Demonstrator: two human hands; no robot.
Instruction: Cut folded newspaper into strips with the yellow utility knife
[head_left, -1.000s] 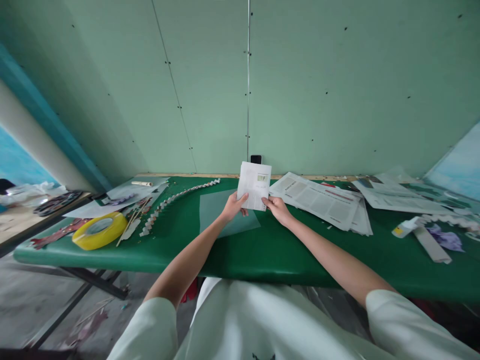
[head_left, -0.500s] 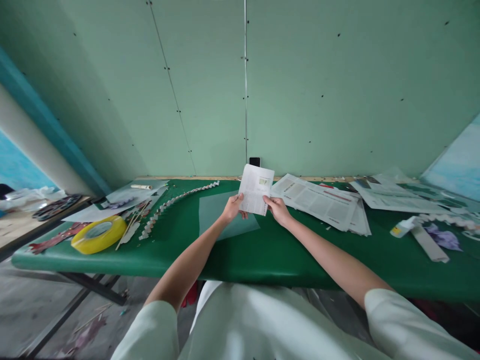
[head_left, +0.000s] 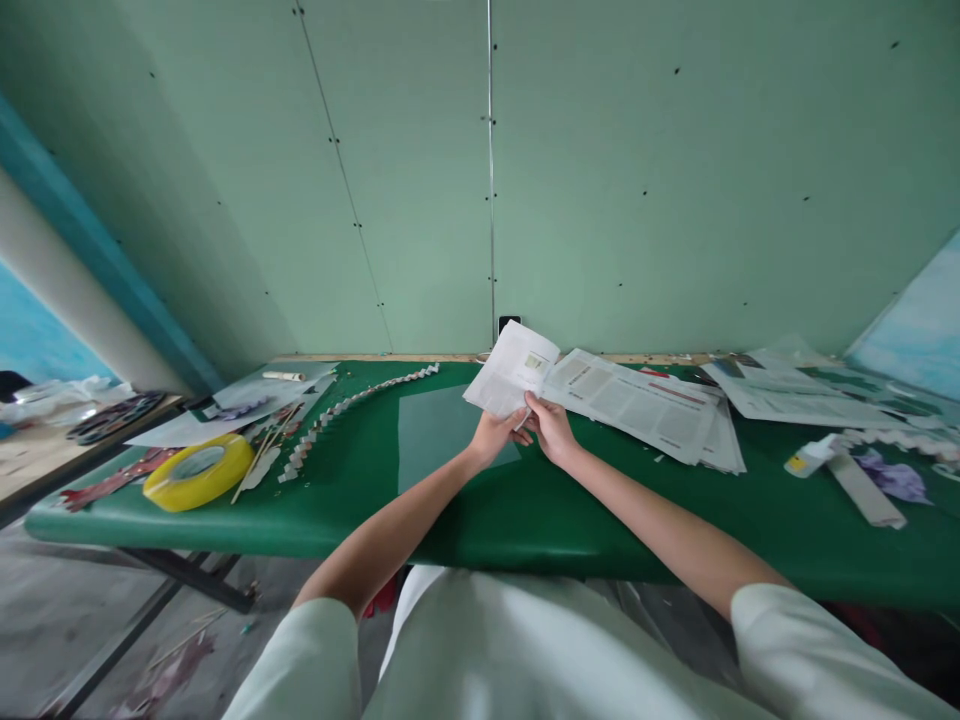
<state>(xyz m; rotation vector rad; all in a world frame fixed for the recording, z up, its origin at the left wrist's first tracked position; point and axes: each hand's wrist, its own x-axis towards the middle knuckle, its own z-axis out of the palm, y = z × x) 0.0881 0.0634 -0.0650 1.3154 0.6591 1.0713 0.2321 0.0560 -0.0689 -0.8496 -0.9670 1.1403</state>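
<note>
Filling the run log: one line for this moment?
left hand: gripping folded printed paper sheet | right hand: gripping same sheet | sheet: above green table

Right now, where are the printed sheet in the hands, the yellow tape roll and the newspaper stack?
printed sheet (head_left: 512,368), head view, middle of the page.
yellow tape roll (head_left: 199,472), head view, its near outer wall.
newspaper stack (head_left: 637,400), head view, middle of the top page.

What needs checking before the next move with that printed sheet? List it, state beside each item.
1. Left hand grips the printed sheet: ok.
2. Right hand pinches its lower edge: ok.
3. Sheet held above the green table, not resting on it: ok.
4. Sheet flat: not ok, it tilts and bends.
5. Translucent sheet below lies free of clutter: ok.
6. Crease started: cannot tell.
</note>
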